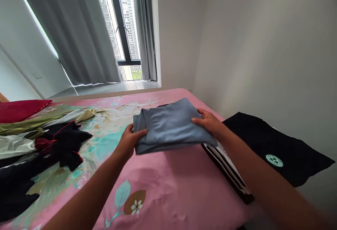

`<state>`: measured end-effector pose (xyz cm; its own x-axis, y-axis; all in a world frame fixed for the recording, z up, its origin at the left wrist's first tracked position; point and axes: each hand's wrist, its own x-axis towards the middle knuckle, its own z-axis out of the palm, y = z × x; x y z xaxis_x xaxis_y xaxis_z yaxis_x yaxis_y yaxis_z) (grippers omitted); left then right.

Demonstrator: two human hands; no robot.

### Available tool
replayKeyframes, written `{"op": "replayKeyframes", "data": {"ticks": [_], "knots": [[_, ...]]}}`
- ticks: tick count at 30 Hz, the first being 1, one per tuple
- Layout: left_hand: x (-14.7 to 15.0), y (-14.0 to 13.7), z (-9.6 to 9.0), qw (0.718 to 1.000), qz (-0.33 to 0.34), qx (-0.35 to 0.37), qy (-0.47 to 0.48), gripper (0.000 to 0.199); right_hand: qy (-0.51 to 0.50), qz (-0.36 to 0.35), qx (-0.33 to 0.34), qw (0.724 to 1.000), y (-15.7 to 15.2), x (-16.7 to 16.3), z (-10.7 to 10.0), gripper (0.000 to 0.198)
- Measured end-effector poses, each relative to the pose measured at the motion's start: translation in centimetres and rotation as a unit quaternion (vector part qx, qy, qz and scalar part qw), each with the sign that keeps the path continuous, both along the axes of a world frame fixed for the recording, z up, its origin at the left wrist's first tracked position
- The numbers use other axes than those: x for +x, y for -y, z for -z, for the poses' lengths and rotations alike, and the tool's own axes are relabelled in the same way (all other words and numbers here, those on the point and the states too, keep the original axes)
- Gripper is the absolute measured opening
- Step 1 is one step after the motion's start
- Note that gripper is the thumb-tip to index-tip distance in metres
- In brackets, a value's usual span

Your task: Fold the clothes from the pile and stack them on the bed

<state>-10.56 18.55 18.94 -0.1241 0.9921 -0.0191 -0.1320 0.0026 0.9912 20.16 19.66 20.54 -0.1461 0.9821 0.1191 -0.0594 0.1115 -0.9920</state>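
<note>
A folded blue-grey garment (171,124) is held up over the bed, roughly level, its layers showing at the left end. My left hand (131,139) grips that end, thumb on top and fingers underneath. At the opposite end my right hand (207,120) pinches the cloth, thumb on the upper face. Which kind of garment it is, the folds do not show. Just below and to the right lies a striped dark and white folded cloth (226,167), partly covered by my right forearm.
A pink flowered bedsheet (163,181) covers the bed. Loose dark clothes (63,142) and a red cloth (23,110) lie at the left. Beyond the bed's right side is a black cloth with a round emblem (265,146), near the wall. Grey curtains (79,30) flank the window.
</note>
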Motion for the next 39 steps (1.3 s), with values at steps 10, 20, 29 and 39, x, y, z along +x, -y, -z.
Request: {"op": "replayKeyframes", "data": {"ticks": [10,20,29,39], "knots": [[6.9,-19.5,-3.1,0.998,-0.011,-0.030,-0.057,0.030,0.227,0.189,0.000,0.955,-18.5,4.8,-1.1,0.048],[5.0,-16.0,8.2,0.994,0.025,-0.030,-0.102,0.052,0.520,0.215,0.106,0.820,-20.5,1.3,1.1,0.051],[-11.3,2.1,23.6,0.724,-0.056,-0.081,-0.683,0.060,0.557,0.069,0.070,0.825,-21.9,-1.6,10.8,0.088],[-11.7,3.5,23.8,0.712,-0.075,-0.072,-0.694,0.055,0.641,0.117,0.040,0.757,-17.7,-3.4,12.4,0.081]]}}
